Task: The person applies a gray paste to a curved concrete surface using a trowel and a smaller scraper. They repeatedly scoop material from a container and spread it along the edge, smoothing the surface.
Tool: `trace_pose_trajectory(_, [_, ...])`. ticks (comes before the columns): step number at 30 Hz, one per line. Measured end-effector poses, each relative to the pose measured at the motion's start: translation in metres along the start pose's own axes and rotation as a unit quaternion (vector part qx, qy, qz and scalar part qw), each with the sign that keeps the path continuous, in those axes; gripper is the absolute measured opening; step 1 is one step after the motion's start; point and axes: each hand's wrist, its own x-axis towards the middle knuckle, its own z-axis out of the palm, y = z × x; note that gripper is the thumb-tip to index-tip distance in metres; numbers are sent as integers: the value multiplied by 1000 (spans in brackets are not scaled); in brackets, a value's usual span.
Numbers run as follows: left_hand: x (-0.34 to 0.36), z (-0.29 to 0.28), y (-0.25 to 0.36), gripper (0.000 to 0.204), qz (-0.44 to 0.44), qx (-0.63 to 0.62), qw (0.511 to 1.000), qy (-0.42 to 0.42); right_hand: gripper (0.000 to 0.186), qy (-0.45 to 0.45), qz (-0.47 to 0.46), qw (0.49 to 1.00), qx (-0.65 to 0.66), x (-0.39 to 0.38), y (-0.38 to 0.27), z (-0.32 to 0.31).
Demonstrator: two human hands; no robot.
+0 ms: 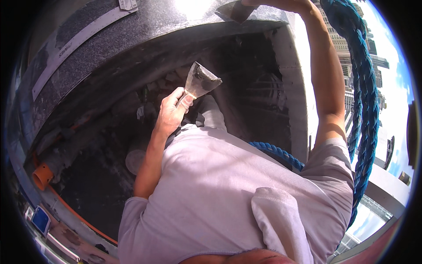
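Observation:
My left hand point(169, 115) is closed round the handle of a putty knife point(198, 82), held up in front of my body. Grey paste sits along that blade's wide edge and on its face. My right arm reaches far forward, and my right hand point(281, 3) is partly cut off by the top of the picture. Its fingers grip a second putty knife point(235, 12), whose dark blade lies at the front edge of the speckled grey stone slab point(145, 33). The blade seems to touch the slab.
A long pale straightedge point(74, 48) lies on the slab. Thick blue rope point(367, 92) hangs at my right, beside an open drop with tall buildings. Below the slab is a dark recess with rubble point(169, 79). An orange pipe end point(42, 177) and orange cable point(83, 220) are at left.

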Motion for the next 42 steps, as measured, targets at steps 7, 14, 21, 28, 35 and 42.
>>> trace_pose_trajectory(7, [-3, -3, -2, 38, -6, 11, 1000, 14, 33, -3, -10, 1000, -5, 2, 3, 5])
trace_pose_trajectory(14, [-2, -3, 0, 39, 8, 22, 1000, 16, 32, -9, 8, 1000, -5, 2, 19, 5])
trace_pose_trajectory(21, [-1, -2, -1, 39, 10, 25, 1000, 13, 28, -16, 85, 996, 4, -7, 22, -1])
trace_pose_trajectory(28, [0, -2, 2, 37, 5, 22, 1000, 14, 27, -17, 123, 992, 6, -9, 23, -6])
trace_pose_trajectory(35, [0, 0, 4, 37, 12, 22, 1000, 11, 30, -22, 138, 990, -22, -12, 35, -7])
trace_pose_trajectory(42, [6, 1, 7, 34, 17, 8, 1000, -5, 35, 8, 145, 989, -19, -21, 41, -20])
